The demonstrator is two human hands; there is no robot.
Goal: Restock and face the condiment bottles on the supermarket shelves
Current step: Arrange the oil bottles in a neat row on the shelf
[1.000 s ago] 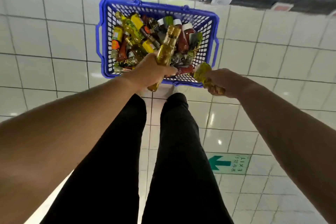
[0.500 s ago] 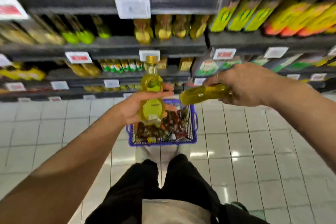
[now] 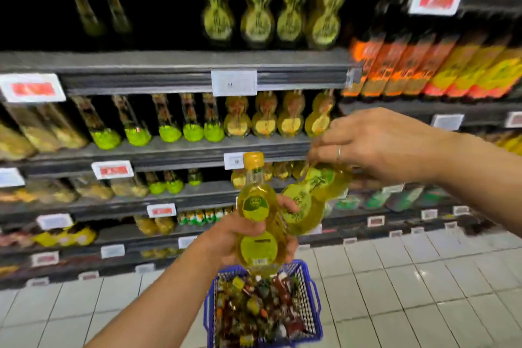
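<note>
My left hand (image 3: 226,237) grips an upright gourd-shaped bottle of yellow oil (image 3: 258,223) with a gold cap and green labels, held in front of the shelves. My right hand (image 3: 375,141) holds a second bottle of the same kind (image 3: 308,200) by its neck; it hangs tilted, bottom toward the lower left, right beside the first bottle. Matching gourd-shaped bottles (image 3: 282,116) stand in a row on the shelf just behind my hands, and more (image 3: 268,8) on the shelf above.
A blue plastic basket (image 3: 313,299) full of mixed condiment bottles sits on the white tiled floor below my hands. Dark shelves (image 3: 169,150) with price tags run across the view, carrying tall oil bottles at left and orange-labelled bottles (image 3: 409,65) at upper right.
The view has lifted from the basket to the shelves. Both hands rose with their bottles; the right bottle swung from lying sideways to hanging tilted beside the left one.
</note>
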